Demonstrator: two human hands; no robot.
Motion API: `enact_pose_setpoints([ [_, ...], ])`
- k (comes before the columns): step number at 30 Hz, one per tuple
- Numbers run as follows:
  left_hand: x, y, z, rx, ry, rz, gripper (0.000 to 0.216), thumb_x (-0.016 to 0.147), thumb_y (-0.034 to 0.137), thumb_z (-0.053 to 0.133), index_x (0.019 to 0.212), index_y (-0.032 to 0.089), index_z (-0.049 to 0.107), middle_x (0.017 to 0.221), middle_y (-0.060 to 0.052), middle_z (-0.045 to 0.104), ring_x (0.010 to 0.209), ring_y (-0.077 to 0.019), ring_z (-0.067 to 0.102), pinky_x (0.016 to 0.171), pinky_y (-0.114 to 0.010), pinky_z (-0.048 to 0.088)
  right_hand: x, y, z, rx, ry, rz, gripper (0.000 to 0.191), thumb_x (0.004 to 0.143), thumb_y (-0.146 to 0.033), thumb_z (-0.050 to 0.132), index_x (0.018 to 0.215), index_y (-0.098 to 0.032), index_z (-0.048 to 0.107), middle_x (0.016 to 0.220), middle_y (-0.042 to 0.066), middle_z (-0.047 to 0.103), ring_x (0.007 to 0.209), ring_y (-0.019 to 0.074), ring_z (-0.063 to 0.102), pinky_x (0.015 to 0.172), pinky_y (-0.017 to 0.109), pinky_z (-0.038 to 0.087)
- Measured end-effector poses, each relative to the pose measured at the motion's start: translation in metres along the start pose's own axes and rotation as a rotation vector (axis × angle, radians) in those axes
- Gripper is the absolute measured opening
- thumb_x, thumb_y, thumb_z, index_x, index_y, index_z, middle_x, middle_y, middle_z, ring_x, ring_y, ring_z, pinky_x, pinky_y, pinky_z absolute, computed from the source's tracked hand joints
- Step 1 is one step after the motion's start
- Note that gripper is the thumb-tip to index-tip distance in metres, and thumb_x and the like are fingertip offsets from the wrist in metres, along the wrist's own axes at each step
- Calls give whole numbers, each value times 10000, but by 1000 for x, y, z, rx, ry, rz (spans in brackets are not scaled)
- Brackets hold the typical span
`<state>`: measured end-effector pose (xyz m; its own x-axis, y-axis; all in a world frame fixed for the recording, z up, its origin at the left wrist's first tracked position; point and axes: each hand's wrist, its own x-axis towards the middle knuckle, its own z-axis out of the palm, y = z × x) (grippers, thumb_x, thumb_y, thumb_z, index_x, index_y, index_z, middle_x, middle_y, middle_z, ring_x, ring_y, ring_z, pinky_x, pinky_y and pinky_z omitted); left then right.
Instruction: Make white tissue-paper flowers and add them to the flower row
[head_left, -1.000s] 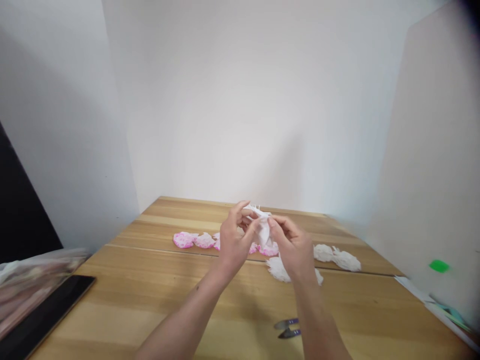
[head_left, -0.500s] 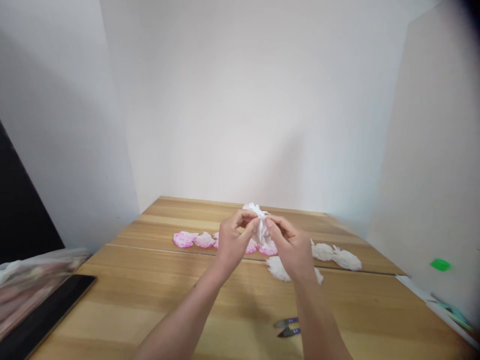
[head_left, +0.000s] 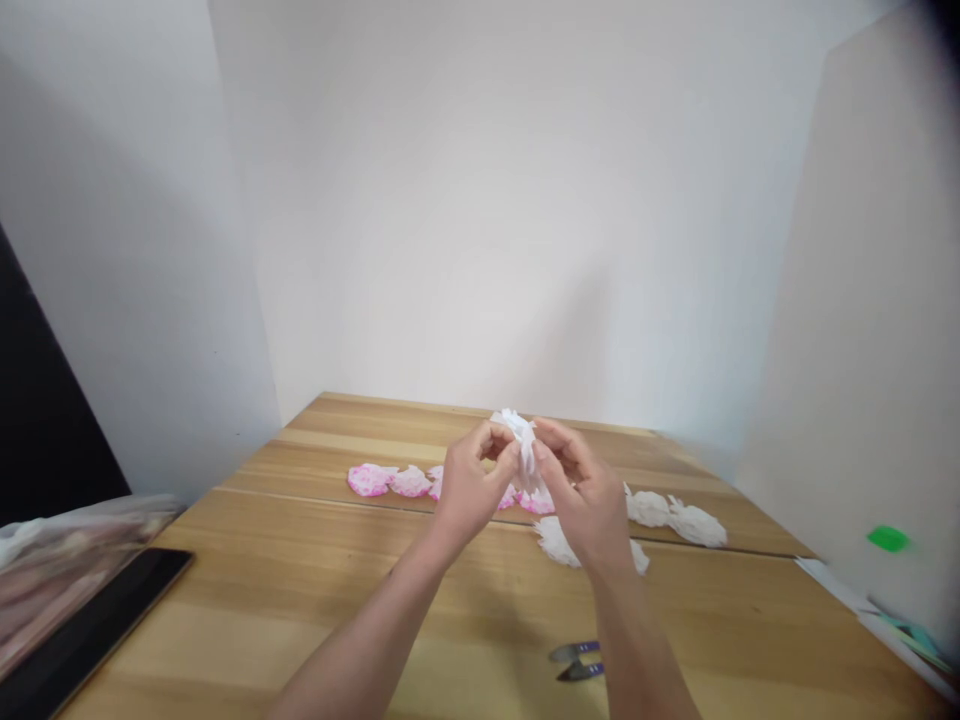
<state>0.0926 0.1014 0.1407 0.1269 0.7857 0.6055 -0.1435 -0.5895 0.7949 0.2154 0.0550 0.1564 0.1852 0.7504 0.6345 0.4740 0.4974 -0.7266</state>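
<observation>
Between my two hands, above the table, is a white crumpled tissue-paper flower (head_left: 517, 440) with ruffled edges. My left hand (head_left: 472, 480) pinches it between thumb and fingers from the left. On its right side, the thumb of my right hand (head_left: 589, 490) presses on the paper, with the other fingers curled behind and the index finger slightly raised. Behind my hands lies a row of pink-and-white paper flowers (head_left: 371, 480). White paper flowers (head_left: 697, 523) are to the right, and another white one (head_left: 556, 540) is partly hidden by my right hand.
Thread snips (head_left: 576, 662) lie by my right forearm, their handles partly covered. A black phone-like slab (head_left: 97, 630) and a plastic bag (head_left: 67, 560) are at the table's left. Papers (head_left: 847, 590) sit along the right edge. White walls stand behind the wooden table (head_left: 300, 600).
My right index finger has lifted a little off the paper, while the thumb stays close to it. The view has shifted slightly; the flower remains between my hands.
</observation>
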Motion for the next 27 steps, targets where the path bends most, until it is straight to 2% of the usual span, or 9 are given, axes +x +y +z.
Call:
enact_pose_setpoints([
  [4,-3,7,-1,35,-71,68,104,834,220,541,750,159,541,711,-3,576,678,-110,544,675,-220,439,0,-1,-1,-93,34,-15,358,847,-382,579,1169,-229,612,1022,64,705,796,180,663,682,287,529],
  [9,-2,4,1,-334,-90,-52,187,865,333,543,815,159,497,731,-26,614,680,-127,579,667,-247,467,0,-1,-1,-138,125,-75,297,856,-339,568,1120,-226,642,999,53,709,793,169,659,713,287,524],
  [14,3,-4,4,-541,-57,-168,258,885,385,513,777,151,508,723,-30,628,668,-128,597,685,-266,480,0,1,-1,-166,106,-156,292,868,-296,553,1147,-254,628,1003,37,696,802,160,657,711,272,525],
  [20,6,-4,2,-469,-45,-216,248,759,339,673,760,154,509,738,4,605,671,-99,579,678,-222,465,2,4,0,-228,52,-223,286,876,-264,527,1149,-264,614,998,31,680,841,172,657,762,297,521],
  [23,7,-4,1,-366,-28,-186,215,772,314,647,743,154,507,690,18,558,639,-86,533,632,-201,436,3,4,-2,-249,18,-243,273,882,-284,515,1133,-256,620,987,36,677,859,182,652,784,317,517],
  [27,5,-5,0,-250,-55,-130,141,807,271,594,770,146,540,724,6,565,668,-92,523,647,-204,421,1,2,-4,-223,18,-165,329,884,-365,523,1181,-243,596,969,46,672,837,185,651,747,314,525],
])
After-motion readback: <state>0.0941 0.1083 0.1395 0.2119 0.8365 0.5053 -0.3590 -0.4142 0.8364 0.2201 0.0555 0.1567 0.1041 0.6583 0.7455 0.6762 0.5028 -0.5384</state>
